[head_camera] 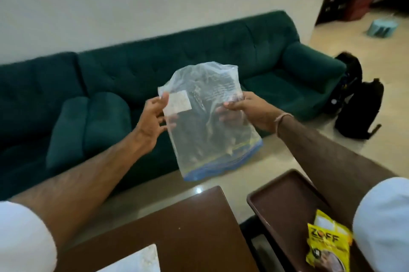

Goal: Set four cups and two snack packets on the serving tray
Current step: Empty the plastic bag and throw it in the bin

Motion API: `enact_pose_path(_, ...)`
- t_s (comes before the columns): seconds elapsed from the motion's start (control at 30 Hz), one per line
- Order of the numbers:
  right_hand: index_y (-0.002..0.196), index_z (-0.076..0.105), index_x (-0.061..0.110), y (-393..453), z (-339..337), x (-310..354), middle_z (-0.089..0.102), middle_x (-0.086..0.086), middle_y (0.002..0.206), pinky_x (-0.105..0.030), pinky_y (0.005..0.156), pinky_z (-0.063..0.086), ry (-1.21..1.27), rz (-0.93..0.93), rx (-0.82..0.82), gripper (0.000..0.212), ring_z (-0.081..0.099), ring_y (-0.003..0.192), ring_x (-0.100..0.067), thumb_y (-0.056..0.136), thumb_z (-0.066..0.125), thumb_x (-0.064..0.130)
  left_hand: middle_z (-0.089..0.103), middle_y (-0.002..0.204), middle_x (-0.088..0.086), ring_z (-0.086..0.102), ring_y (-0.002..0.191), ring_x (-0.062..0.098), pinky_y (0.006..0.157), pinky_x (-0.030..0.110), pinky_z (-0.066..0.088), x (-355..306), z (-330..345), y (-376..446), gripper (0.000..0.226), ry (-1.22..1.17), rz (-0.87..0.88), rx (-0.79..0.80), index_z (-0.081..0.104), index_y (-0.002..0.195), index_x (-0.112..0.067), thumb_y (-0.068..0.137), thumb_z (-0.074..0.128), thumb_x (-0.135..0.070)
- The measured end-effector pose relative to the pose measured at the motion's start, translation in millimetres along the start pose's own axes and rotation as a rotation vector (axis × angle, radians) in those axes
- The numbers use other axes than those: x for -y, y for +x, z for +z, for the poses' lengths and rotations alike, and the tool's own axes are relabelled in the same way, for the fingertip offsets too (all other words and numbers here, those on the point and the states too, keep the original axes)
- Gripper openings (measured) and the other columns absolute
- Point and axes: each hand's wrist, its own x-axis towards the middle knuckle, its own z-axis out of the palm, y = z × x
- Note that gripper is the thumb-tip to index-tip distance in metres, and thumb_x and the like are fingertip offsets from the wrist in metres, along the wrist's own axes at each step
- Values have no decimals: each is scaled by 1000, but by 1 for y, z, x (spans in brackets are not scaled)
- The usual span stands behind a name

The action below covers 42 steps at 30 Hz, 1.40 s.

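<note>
Clear zip bag (208, 130), pinched by left hand (152, 121) and right hand (247, 110): empty over tray (285, 196) beside yellow packet (327, 245), supporting the base.

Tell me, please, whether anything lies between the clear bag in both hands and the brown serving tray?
Nothing visible does. The clear bag hangs in open air above the floor, and the serving tray sits nearer, lower right, bare apart from the yellow packet at its near end.

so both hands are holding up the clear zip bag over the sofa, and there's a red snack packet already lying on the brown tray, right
Not quite: the snack packet lying on the brown tray is yellow, not red, as the head view shows. The rest holds: the left hand and right hand hold the clear zip bag up in front of the green sofa.
</note>
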Motion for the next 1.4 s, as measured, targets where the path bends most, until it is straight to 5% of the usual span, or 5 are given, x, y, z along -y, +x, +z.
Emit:
enact_pose_path(0.43, 144, 21, 44, -15, 270, 227, 67, -13, 104, -45, 67, 63, -65, -181, -92, 91, 74, 83, -30, 82, 76, 7, 64, 101, 10, 73, 62, 13, 53, 29, 59, -172, -249, -142, 63, -234, 201, -492, 37, 125, -18, 79, 78, -3)
enact_pose_path(0.67, 110, 50, 24, -39, 409, 304, 68, -5, 77, -25, 49, 48, -325, -425, -63, 16, 55, 52, -12, 98, 56, 15, 66, 74, 6, 65, 48, 10, 44, 24, 53, -245, -364, -229, 22, -207, 350, -672, 52, 97, -19, 86, 59, -1)
enact_pose_path(0.9, 127, 61, 18, -36, 517, 370, 57, 1, 102, -27, 85, 47, -640, -561, 281, 63, 56, 92, -16, 71, 88, 29, 61, 86, 0, 59, 76, 13, 73, 26, 53, -299, -471, -321, 31, 72, 406, -698, 72, 103, -16, 75, 78, -5)
enact_pose_path(1.17, 89, 70, 23, -45, 660, 405, 58, 13, 79, -14, 62, 36, -814, -937, 398, 12, 54, 78, -10, 80, 78, 28, 44, 138, -5, 37, 130, 21, 107, 42, 26, -317, -552, -419, 62, 1235, 149, -1008, 64, 106, -34, 55, 81, -67)
enact_pose_path(1.4, 123, 57, 29, -87, 805, 392, 41, -2, 133, -37, 103, 37, -757, -1103, 538, 52, 44, 126, -27, 77, 80, 36, 75, 91, -3, 70, 90, 20, 76, 33, 55, -303, -609, -484, 28, 958, 20, -789, 74, 94, -20, 72, 83, -35)
